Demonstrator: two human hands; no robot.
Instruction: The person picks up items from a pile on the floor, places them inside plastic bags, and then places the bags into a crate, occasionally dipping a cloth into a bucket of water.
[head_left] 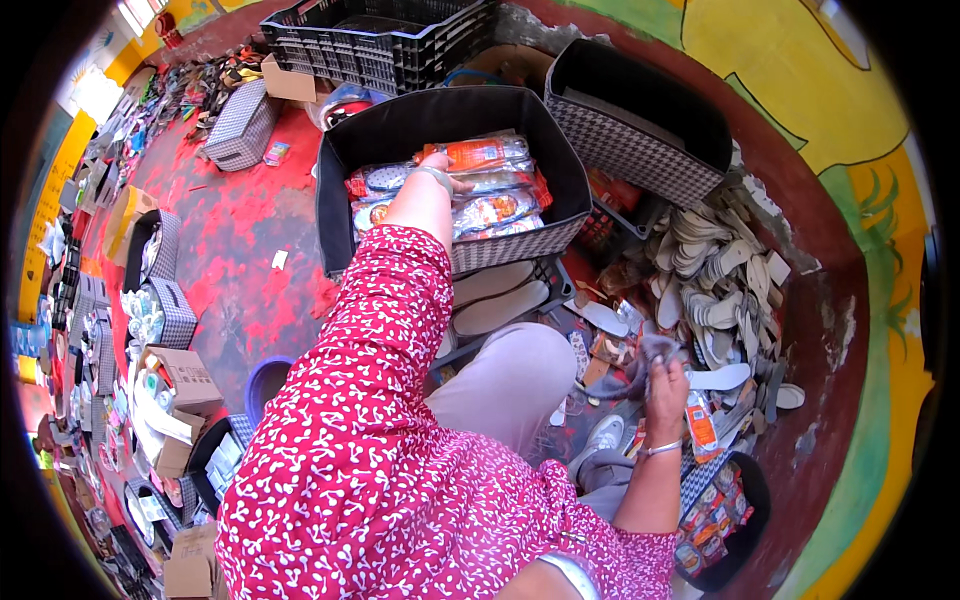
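Note:
My left hand (442, 173) reaches into a black-lined fabric box (338, 165) with a houndstooth outside. Its fingers curl at the near end of an orange-and-clear plastic packet (490, 153), partly hidden by the hand. Below that packet, several similar packets (495, 210) lie in rows. My right hand (664, 392) is closed around a crumpled grey cloth (640, 372), held low on the right above scattered shoe soles. A thin bracelet circles the right wrist.
A second houndstooth box (650, 125) stands behind on the right. Black plastic crates (375, 50) are stacked at the back. Pale soles (710, 260) pile against the right wall. A box of packets (715, 510) sits at lower right. Cartons (185, 380) and footwear crowd the left.

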